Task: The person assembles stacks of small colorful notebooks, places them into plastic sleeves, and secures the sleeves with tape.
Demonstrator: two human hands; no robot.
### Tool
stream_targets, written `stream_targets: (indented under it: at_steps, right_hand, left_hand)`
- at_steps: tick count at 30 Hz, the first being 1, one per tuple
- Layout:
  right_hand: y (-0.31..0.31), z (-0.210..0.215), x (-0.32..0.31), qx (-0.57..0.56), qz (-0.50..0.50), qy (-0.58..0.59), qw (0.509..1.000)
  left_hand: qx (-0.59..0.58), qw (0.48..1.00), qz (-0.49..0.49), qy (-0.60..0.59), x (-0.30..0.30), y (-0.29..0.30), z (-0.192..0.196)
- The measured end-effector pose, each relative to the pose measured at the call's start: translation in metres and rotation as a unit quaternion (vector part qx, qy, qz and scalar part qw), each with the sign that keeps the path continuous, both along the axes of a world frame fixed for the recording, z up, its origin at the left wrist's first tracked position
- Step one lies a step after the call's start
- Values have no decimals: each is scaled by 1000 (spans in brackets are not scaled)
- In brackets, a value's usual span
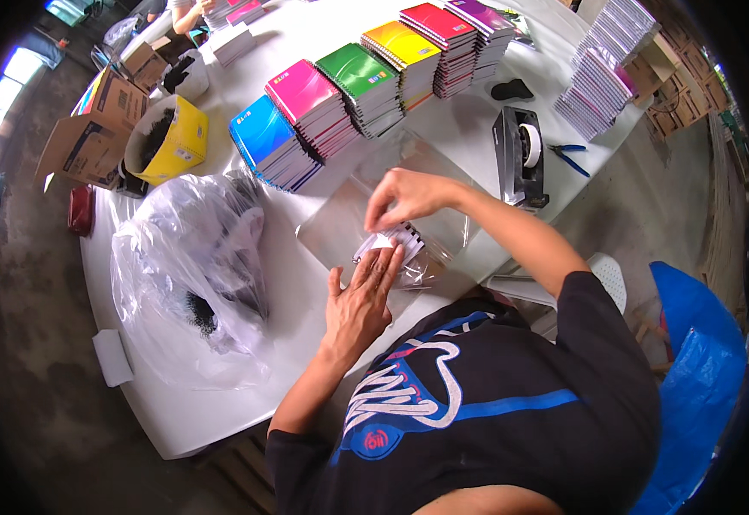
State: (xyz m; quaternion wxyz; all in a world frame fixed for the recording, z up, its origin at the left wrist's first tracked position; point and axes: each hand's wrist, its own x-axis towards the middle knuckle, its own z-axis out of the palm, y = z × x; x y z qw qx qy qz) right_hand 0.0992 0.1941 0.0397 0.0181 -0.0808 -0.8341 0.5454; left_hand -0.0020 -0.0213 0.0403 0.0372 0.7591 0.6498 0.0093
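A small packet of notebooks (396, 245) in a clear plastic sleeve lies at the near edge of the white worktop (306, 283), right between the two hands. The right hand (404, 196) comes down from above with its grip nearly closed, thumb and fingertips pinched on the top edge of the packet. The left hand (359, 300) lies flat and open just below that pinch, fingers stretched out and pressing on the packet's near end, clasping nothing.

Under and just beyond the pinch a stack of clear plastic sheets (374, 184) is spread on the worktop. To the right of the grip, close by, stands a black tape dispenser (518, 159) with a white roll, and beyond it blue-handled pliers (570, 156). Farther off past the sheets runs a row of spiral notebook stacks (366, 86): blue, pink, green, yellow, red, purple. Well to the right of them leans a tall stack of pale notebooks (602, 73). To the left of the flat hand sits a big clear plastic bag (190, 257) with dark things inside, and beyond it a yellow box (172, 137) and cardboard boxes (100, 120). At the far end another person's arm (187, 15) shows.
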Motion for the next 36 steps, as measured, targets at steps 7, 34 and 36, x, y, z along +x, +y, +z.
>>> stream_targets:
  at_steps: [7,34,36]
  right_hand:
    - [-15,19,-1,-51,-196,244,948]
    - [-54,-50,221,442,-645,-195,592]
    - [-45,-31,228,416,-605,-101,672]
  left_hand:
    - [-34,999,14,-39,-6,11,12]
    - [-80,995,59,10,-11,15,25]
    - [-80,995,50,10,-11,15,24]
